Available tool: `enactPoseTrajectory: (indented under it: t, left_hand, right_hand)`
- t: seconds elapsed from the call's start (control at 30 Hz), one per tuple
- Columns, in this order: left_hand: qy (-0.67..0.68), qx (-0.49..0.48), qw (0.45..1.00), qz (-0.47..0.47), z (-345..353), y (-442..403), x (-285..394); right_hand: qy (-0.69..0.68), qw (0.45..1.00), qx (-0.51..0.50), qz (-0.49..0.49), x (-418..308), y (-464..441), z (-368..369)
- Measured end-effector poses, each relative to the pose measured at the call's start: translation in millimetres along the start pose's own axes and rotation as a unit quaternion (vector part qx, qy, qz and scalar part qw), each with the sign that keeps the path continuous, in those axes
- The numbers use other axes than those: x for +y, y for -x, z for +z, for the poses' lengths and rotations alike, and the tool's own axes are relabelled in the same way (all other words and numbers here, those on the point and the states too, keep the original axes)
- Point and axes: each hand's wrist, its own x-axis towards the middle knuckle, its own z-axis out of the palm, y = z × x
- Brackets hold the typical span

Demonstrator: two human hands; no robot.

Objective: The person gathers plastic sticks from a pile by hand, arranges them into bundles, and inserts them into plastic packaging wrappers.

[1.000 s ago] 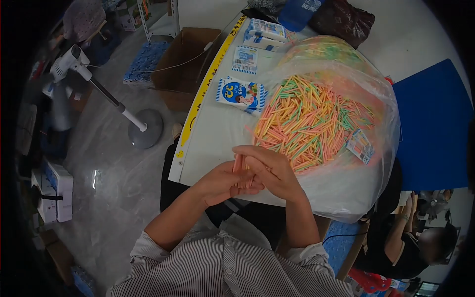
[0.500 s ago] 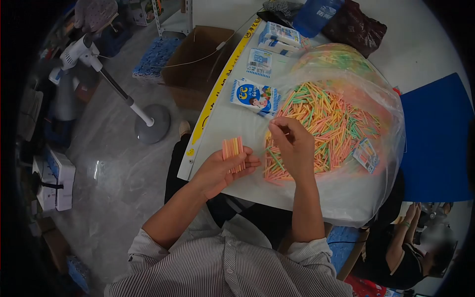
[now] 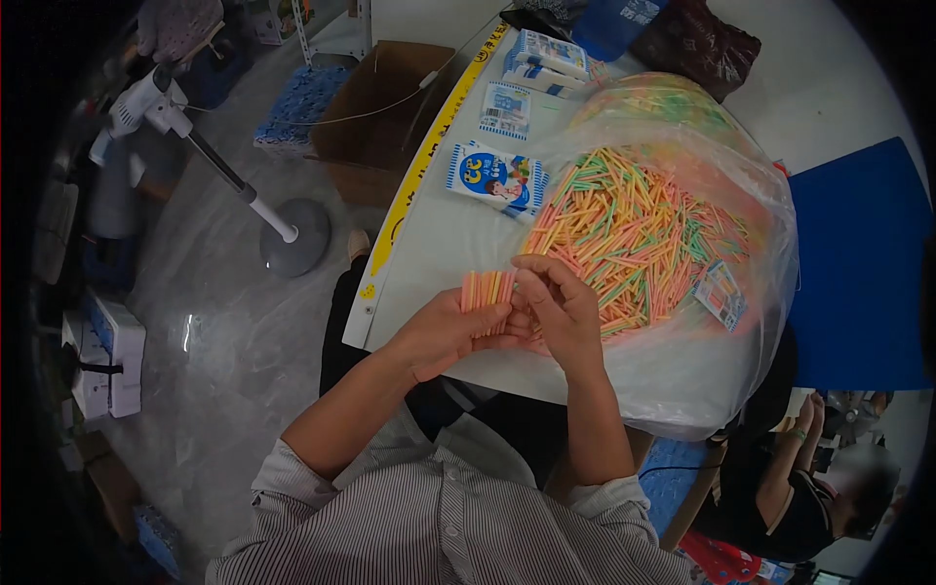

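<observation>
My left hand (image 3: 453, 331) is closed around a small bundle of thin pink and yellow candy sticks (image 3: 486, 291), held roughly upright with the tops showing above the thumb. Right beside it, my right hand (image 3: 565, 312) has its thumb and fingers pinched together at the bundle's right edge; whatever lies between those fingertips is hidden. Behind and right of my hands, a large clear plastic bag (image 3: 682, 390) lies open, full of loose pink, yellow, orange and green candy sticks (image 3: 624, 234). A small printed packet (image 3: 721, 294) rests on top of them.
Blue-and-white printed packets (image 3: 497, 178) lie on the white table (image 3: 429, 244), with a stack of more packets (image 3: 548, 63) farther back. A blue panel (image 3: 858, 263) is at right. Another person (image 3: 790, 497) sits lower right. A cardboard box (image 3: 375, 127) stands on the floor.
My right hand has moved down and left from over the sticks' near edge to the bundle. My left hand has shifted slightly right, and the bundle looks wider.
</observation>
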Motion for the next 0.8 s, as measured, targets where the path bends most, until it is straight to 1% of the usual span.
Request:
enactPoseTrajectory:
  t: [0.03, 0.1, 0.13, 0.17, 0.2, 0.23, 0.3, 0.33, 0.37, 0.4, 0.43, 0.57, 0.63, 0.7, 0.77, 0.8]
  left_hand:
    - [-0.004, -0.003, 1.0, -0.001, -0.4, -3.1, 0.6]
    - [-0.041, -0.025, 0.999, 0.006, -3.8, -11.3, -1.1]
    - [-0.044, -0.028, 0.999, 0.004, -5.4, -14.5, -1.6]
    - [-0.076, -0.026, 0.997, 0.003, -7.2, -17.4, -1.8]
    - [-0.108, -0.023, 0.994, 0.002, -8.3, -19.7, -1.5]
    - [-0.111, -0.024, 0.994, 0.0, -8.1, -21.2, -1.7]
    - [-0.131, -0.023, 0.99, 0.037, -6.2, -23.8, -3.9]
    - [-0.135, -0.022, 0.99, 0.034, -6.3, -25.1, -6.4]
    - [-0.098, -0.01, 0.994, 0.048, -6.6, -26.4, -9.8]
    - [-0.059, 0.003, 0.996, 0.061, -7.2, -27.0, -12.4]
    - [-0.061, 0.006, 0.997, 0.056, -8.0, -27.1, -13.3]
    - [-0.052, 0.012, 0.997, 0.058, -12.7, -26.7, -16.1]
    - [-0.045, 0.01, 0.997, 0.059, -13.9, -27.0, -18.5]
    - [-0.066, 0.006, 0.994, 0.082, -14.6, -26.3, -21.5]
    - [-0.084, 0.001, 0.993, 0.086, -15.6, -26.3, -23.6]
    - [-0.098, -0.003, 0.991, 0.093, -15.7, -26.3, -24.4]
  right_hand:
    - [0.021, 1.0, -0.017, -0.006, 1.9, -0.6, -0.8]
    - [0.027, 0.999, -0.004, -0.023, 9.0, -2.1, -1.9]
    - [0.033, 0.999, 0.004, -0.039, 10.7, -3.1, -2.7]
    - [0.031, 0.999, 0.007, -0.041, 10.0, -4.0, -3.9]
    - [0.006, 1.0, 0.006, -0.015, 8.8, -4.8, -5.0]
    - [-0.021, 1.0, 0.005, 0.012, 8.3, -5.3, -5.4]
    - [-0.043, 0.999, 0.018, 0.007, 9.8, -5.7, -3.4]
    - [-0.063, 0.998, 0.028, 0.003, 11.3, -6.0, -2.1]
    - [-0.067, 0.997, 0.03, 0.005, 12.9, -6.8, -2.0]
    - [-0.058, 0.998, 0.025, -0.015, 14.9, -6.8, -2.9]
    - [-0.05, 0.998, 0.02, -0.034, 17.0, -6.2, -3.5]
    - [-0.095, 0.995, 0.003, -0.019, 16.1, -3.6, -1.0]
    - [-0.092, 0.994, -0.003, -0.056, 16.4, -3.8, 0.2]
    - [-0.071, 0.996, 0.001, -0.045, 16.6, -2.8, 0.7]
    - [-0.048, 0.998, 0.005, -0.034, 14.1, -1.9, -0.1]
    - [-0.05, 0.999, -0.012, -0.01, 10.5, -2.2, -1.6]
